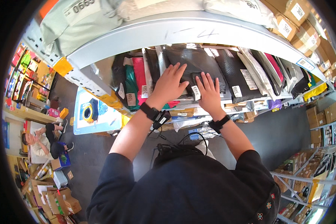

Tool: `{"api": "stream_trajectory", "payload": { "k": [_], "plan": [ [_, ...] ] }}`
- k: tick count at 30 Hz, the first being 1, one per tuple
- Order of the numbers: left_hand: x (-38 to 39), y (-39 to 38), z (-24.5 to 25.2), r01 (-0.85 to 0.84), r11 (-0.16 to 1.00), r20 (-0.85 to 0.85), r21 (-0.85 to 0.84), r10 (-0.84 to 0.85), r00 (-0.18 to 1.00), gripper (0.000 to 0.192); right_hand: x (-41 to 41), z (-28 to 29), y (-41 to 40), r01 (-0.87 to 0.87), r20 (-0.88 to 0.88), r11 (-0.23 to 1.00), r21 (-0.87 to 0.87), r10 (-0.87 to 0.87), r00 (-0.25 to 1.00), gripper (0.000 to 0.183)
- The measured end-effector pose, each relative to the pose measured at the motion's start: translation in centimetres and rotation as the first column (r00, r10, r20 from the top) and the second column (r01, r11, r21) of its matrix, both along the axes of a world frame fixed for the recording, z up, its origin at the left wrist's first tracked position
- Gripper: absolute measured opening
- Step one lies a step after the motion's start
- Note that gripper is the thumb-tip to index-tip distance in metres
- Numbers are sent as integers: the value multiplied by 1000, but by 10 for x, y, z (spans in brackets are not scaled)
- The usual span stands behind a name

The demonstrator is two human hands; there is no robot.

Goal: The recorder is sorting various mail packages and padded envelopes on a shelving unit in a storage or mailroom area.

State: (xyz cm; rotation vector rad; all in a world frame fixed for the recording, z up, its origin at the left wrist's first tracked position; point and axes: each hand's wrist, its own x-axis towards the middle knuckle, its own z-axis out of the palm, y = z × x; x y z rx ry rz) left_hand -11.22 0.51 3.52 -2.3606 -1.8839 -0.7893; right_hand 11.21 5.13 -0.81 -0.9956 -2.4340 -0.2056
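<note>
My left hand [168, 87] lies flat on a dark plastic mailer bag [196, 60], thumb apart from the fingers. Close beside it, my right hand [210, 91] presses palm down on the right part of the parcels, fingertips by a white label [196, 92] on a small black package. Neither hand grips anything. Left of my hands, a red mailer bag [139, 74] and a green bag [131, 84] stand in a row. To the right, a black textured bag [235, 72] leans beside several white mailers [256, 72]. My palms hide part of the parcels beneath.
A metal shelf beam [184, 30] crosses above my hands, with wrapped parcels [84, 25] and cardboard boxes [296, 14] over it. At left are a table [98, 124] bearing a tape roll [87, 112] and a seated person [43, 142]. Another rack [294, 177] stands lower right.
</note>
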Motion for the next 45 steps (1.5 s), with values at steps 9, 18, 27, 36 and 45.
{"api": "stream_trajectory", "payload": {
  "k": [9, 18, 27, 36, 45],
  "plan": [
    [37, 59, -7, -83, 915, 32, -396, 104, 994, 60, 40, 28, 4, -152, -121, 976, -154, 134, 984, 83],
    [109, 61, 32, -111, 983, -180, -145, 85, 980, 63, 219, -23, 78, 86, 53, 991, -103, -81, 995, 90],
    [127, 83, -5, -324, 890, -285, -321, 236, 929, 66, 228, -45, 139, -142, -233, 990, -19, 134, 963, 75],
    [114, 90, -15, -329, 866, -368, -377, 186, 911, 65, 124, 5, 114, -374, -358, 927, 20, 356, 863, 83],
    [96, 65, -13, -277, 944, -243, -180, 230, 942, 73, 113, 7, 111, -385, -171, 896, -221, 353, 920, 98]
  ]
}}
